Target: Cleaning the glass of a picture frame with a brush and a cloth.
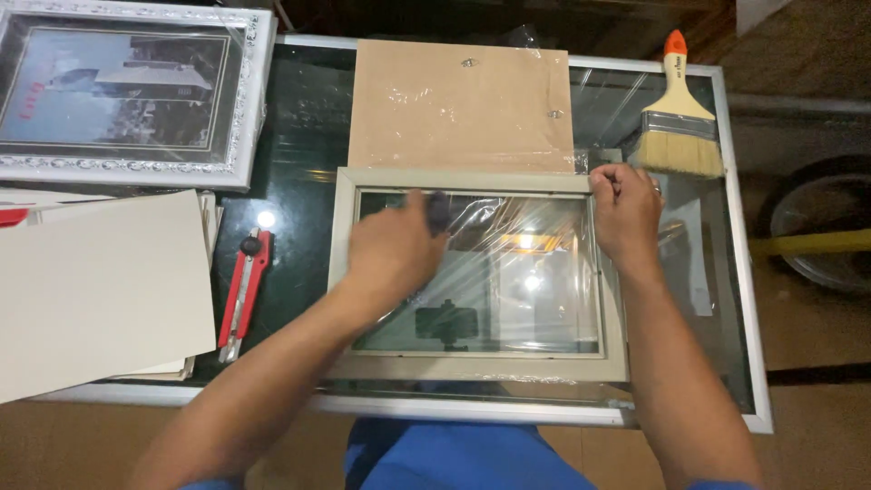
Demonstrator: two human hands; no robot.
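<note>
Head view: pale picture frame point(478, 367) lies mid-table, plastic film over glass. Left hand point(392, 249) blurred, curled on small dark object, rubbing glass; right hand point(624, 213) pinches frame's far-right corner. Wiping step; next needs steady frame.

Glossy glass pane point(508, 272) in a matt painted frame point(343, 272); matt brown backing board point(454, 104); glossy glass table point(299, 136).

Picture-framing workshop. Glass-topped table point(739, 272) carries grey empty frame point(472, 367); brown backing board point(458, 104) just behind it, ornate silver framed picture point(136, 91) far left of it, red utility knife point(243, 290) left, paintbrush point(679, 113) right, mat boards point(91, 290) left.
</note>
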